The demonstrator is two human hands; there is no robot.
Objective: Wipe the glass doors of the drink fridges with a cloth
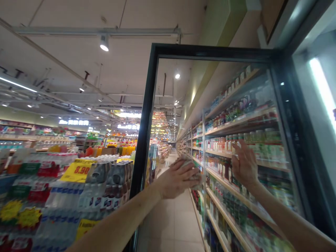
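An open glass cooler door [210, 115] with a black frame swings out in front of me. My left hand [178, 180] is closed around a crumpled cloth [187, 162] pressed on the glass near its middle. My right hand [244, 162] lies flat on the glass further right, fingers stretched upward and apart. Through the glass I see shelves of bottled drinks [236, 140] running down the aisle.
Stacks of bottled drinks [65, 203] with a yellow price sign [78, 169] stand at the left. A tiled aisle [173, 217] runs ahead between them and the shelves. The cooler's lit interior [320, 91] is at the far right.
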